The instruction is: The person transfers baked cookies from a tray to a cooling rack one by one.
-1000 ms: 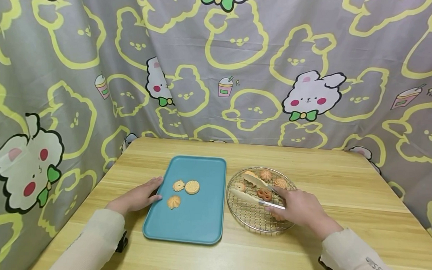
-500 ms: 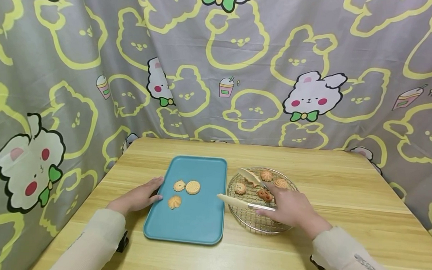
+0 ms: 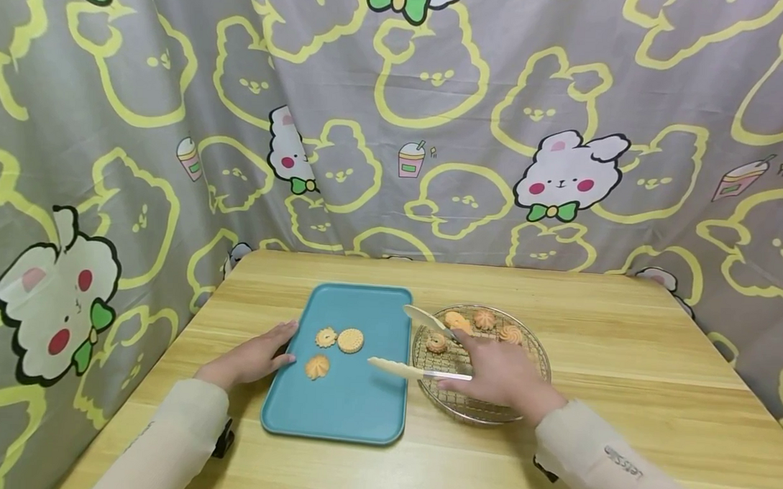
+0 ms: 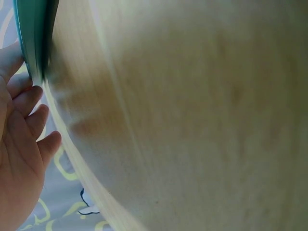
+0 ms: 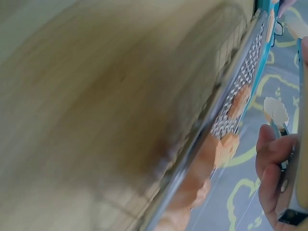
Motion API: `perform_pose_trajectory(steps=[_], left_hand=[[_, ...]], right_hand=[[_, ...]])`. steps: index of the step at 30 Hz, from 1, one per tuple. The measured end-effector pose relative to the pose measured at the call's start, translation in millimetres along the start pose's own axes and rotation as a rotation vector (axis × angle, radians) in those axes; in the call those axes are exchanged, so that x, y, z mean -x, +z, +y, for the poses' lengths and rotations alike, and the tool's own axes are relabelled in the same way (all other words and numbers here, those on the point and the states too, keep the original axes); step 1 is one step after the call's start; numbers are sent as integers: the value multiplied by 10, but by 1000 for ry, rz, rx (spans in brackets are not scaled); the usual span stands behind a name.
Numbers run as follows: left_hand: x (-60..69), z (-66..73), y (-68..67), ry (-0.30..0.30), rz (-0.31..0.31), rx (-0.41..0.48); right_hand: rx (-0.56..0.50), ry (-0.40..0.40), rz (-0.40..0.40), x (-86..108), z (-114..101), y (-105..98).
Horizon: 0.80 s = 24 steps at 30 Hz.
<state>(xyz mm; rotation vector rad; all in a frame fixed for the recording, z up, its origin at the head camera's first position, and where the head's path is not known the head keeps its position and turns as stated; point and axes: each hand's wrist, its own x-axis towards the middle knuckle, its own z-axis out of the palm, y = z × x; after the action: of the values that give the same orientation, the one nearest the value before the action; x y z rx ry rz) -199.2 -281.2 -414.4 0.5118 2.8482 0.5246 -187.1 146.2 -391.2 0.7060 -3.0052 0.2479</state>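
Looks partway through. Three cookies lie on the blue tray (image 3: 334, 415): a scalloped cookie (image 3: 326, 336) and a round cookie (image 3: 351, 340) side by side, touching or nearly so, and a piped cookie (image 3: 317, 366) on the near side of them. At least four sit on the wire rack (image 3: 452, 411), among them a ring cookie (image 3: 436, 342) and a swirl cookie (image 3: 510, 334); the right hand (image 3: 505, 372) hides part of the mesh, so exact count can't be told.

With the tongs (image 3: 448, 375) spread, nothing seen between their tips, and angled at the tray, the work reads as tray to rack: rack cookies done, the tray's three left. That's a judgement; direction not certain.

Right fingers are grasping the tongs. One tip hangs over the tray's right half, the other at about its right rim. Tray cookies lie beyond the tips, apart from them; rack cookies lie below and around the right hand.

Left hand (image 3: 248, 358) isn't clenched: fingers relaxed, resting against the tray's left rim, tray cookies just inward, untouched. Tray and rack stand next to each other on the wooden surface (image 3: 621, 353).
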Motion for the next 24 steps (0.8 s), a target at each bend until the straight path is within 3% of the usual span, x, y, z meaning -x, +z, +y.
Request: perform_pose_trajectory(steps=[11, 24], left_hand=[[9, 12, -14, -3, -10, -2], [-1, -15, 1, 10, -9, -21]], right_hand=[[3, -61, -16, -105, -175, 33], [21, -69, -49, -255, -388, 54]])
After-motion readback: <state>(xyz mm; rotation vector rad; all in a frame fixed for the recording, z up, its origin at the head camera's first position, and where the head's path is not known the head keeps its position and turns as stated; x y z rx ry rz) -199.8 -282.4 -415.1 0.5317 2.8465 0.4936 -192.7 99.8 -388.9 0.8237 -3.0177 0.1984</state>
